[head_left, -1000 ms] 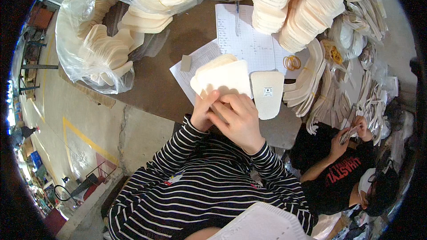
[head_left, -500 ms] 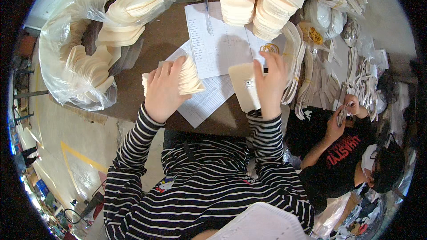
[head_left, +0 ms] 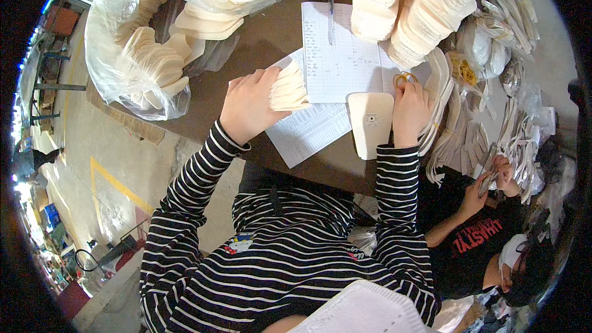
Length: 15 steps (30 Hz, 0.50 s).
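Pads (head_left: pixel 288 89), cream and pressed into one stack, are held in the left hand (head_left: pixel 250 103) over the worktop (head_left: pixel 277 31), partway between its near and far edges. The left grip is wrapped around them, and their layered edges are turned towards the right hand (head_left: pixel 412 114). Much of the stack is hidden by the left hand, so its long axis cannot be judged with certainty.

Rubber bands (head_left: pixel 404 78), gathered in a small yellow-brown heap, are met at the fingertips of the right hand, clearly the nearer one, on the side towards the far edge. The right grip is curled in at them, but whether any band is pinched cannot be told. From the bands, the stack is found to the left, well apart, with an open notebook (head_left: pixel 336 71) set between.

A labelled pad (head_left: pixel 371 139) is laid just left of the right hand, its long axis pointed from the near edge towards the far one. Thicker bundles (head_left: pixel 373 6) are piled at the far edge.
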Each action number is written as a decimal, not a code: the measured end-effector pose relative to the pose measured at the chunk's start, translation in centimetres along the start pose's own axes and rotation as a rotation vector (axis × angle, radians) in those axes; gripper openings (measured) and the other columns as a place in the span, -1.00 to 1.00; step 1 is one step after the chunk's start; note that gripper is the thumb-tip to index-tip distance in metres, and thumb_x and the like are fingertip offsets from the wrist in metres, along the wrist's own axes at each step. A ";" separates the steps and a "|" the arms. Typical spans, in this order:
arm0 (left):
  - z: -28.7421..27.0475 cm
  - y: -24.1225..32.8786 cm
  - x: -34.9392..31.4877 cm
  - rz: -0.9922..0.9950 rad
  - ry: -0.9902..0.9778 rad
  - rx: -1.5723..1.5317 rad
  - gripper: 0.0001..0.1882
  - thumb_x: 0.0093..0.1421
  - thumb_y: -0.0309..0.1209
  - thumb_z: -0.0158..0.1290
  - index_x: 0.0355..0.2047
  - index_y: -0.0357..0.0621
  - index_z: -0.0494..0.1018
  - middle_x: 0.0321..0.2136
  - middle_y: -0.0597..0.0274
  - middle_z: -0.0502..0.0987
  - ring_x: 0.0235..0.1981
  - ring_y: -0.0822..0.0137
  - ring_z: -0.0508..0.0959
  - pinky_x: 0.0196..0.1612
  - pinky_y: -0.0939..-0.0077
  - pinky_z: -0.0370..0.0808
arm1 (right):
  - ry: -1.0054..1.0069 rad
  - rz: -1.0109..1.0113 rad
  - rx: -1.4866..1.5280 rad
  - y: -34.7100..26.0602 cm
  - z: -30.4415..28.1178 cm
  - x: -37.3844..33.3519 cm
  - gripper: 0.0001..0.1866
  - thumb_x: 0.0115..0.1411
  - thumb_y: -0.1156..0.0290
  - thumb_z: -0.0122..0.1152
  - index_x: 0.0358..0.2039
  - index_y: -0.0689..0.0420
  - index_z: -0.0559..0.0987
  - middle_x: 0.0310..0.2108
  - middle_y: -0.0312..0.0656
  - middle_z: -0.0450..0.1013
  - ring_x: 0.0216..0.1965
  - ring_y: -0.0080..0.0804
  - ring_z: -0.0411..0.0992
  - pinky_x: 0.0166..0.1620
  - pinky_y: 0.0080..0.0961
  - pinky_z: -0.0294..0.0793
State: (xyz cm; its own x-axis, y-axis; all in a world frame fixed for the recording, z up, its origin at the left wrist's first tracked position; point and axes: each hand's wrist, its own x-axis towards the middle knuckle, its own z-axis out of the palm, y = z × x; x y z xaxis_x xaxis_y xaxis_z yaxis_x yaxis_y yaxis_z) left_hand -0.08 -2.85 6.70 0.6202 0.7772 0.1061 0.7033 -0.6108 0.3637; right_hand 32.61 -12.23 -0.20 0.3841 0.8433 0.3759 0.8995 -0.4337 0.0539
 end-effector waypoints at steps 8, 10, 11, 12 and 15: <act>-1.3 -1.2 -0.4 -0.150 0.054 -0.290 -0.32 -0.06 -0.15 0.37 0.02 -0.22 0.43 -0.22 0.00 0.63 -0.21 0.08 0.66 -0.11 0.22 0.56 | 0.062 0.242 0.909 0.9 -2.4 0.7 -0.93 0.27 0.47 0.18 -0.30 0.19 0.56 -0.28 -0.20 0.56 -0.25 -0.38 0.50 -0.05 -0.40 0.43; -2.4 -2.3 -0.8 -0.207 0.040 -0.859 -0.34 0.02 -0.26 0.35 0.08 -0.33 0.41 -0.17 0.07 0.63 -0.20 0.26 0.65 -0.11 0.41 0.58 | 0.152 0.358 1.332 1.3 -4.2 0.5 -0.97 0.30 0.53 0.16 -0.29 0.20 0.54 -0.31 -0.20 0.55 -0.25 -0.46 0.49 -0.05 -0.50 0.43; -3.9 -1.4 -1.2 -0.347 -0.019 -1.154 -0.32 0.02 -0.24 0.34 0.09 -0.34 0.40 -0.15 0.06 0.62 -0.20 0.23 0.66 -0.09 0.42 0.59 | 0.181 0.390 1.465 1.5 -4.9 0.5 -0.98 0.31 0.55 0.15 -0.28 0.20 0.53 -0.32 -0.20 0.55 -0.24 -0.49 0.48 -0.06 -0.54 0.43; -5.1 -0.7 -1.9 -0.494 -0.072 -1.442 -0.31 0.02 -0.22 0.33 0.09 -0.35 0.39 -0.14 0.05 0.61 -0.20 0.20 0.66 -0.08 0.43 0.60 | 0.211 0.411 1.605 1.4 -5.6 0.8 -0.99 0.32 0.57 0.15 -0.27 0.20 0.52 -0.34 -0.19 0.54 -0.23 -0.53 0.48 -0.07 -0.59 0.43; -2.0 -3.0 -4.9 -0.517 -0.158 -1.818 -0.24 0.07 0.02 0.24 0.11 -0.32 0.39 -0.09 0.04 0.58 -0.13 0.20 0.62 -0.05 0.37 0.59 | 0.064 0.451 1.944 -0.2 -8.8 0.4 -0.92 0.35 0.52 0.10 -0.18 0.18 0.51 -0.32 -0.10 0.57 -0.49 -0.62 0.41 -0.28 -0.65 0.48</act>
State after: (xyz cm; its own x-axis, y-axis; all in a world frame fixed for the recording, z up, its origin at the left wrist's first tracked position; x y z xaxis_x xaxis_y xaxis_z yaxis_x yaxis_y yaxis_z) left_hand -5.90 -4.56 6.94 0.5934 0.7232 -0.3533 -0.2979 0.6051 0.7383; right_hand 30.74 -14.62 8.10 0.6391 0.7623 0.1016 -0.2452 0.3272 -0.9126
